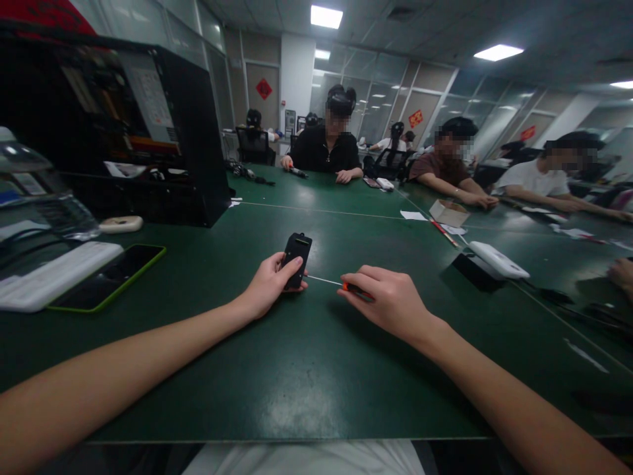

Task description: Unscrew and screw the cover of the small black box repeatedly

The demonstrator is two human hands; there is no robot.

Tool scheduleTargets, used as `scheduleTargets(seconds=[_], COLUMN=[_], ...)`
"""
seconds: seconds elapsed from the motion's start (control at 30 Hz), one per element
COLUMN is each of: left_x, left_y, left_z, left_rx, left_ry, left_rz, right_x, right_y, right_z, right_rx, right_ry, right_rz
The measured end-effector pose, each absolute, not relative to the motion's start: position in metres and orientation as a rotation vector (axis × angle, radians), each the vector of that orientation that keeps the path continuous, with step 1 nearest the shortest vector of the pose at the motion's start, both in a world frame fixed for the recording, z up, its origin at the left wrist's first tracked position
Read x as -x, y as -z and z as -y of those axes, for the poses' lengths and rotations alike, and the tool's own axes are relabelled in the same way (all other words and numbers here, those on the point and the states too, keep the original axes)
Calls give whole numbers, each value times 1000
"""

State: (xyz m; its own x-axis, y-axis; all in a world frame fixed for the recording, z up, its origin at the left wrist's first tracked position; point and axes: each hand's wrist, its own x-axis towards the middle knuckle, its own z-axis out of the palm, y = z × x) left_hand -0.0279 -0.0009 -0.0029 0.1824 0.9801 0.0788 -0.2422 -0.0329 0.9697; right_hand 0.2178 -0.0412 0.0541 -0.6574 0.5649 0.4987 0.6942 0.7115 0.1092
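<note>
My left hand (270, 284) is closed around a small black device (296, 254), holding it tilted up off the green table (306, 356). My right hand (390, 300) is closed in a pinch on a thin screwdriver (331, 283) with an orange and black handle. Its metal shaft points left, and the tip reaches the lower side of the black device.
A phone in a green case (109, 277) and a white keyboard (54, 274) lie at the left, before an open black computer case (123, 125). A white device (497, 259) and a small box (449, 212) lie to the right. Several people sit around the far side.
</note>
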Motion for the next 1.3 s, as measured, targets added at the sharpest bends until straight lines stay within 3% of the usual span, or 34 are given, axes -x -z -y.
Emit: scheduleTargets(seconds=[1.0,1.3], left_x=[29,29], left_y=[9,9], left_z=[2,-1], left_rx=[-1379,-1322], left_ry=[-1257,-1235], left_rz=[-954,-907], right_x=[-211,-210], right_y=[-52,-50], right_z=[52,48], right_rx=[909,974], right_ry=[748,689], right_rz=[2494,2521])
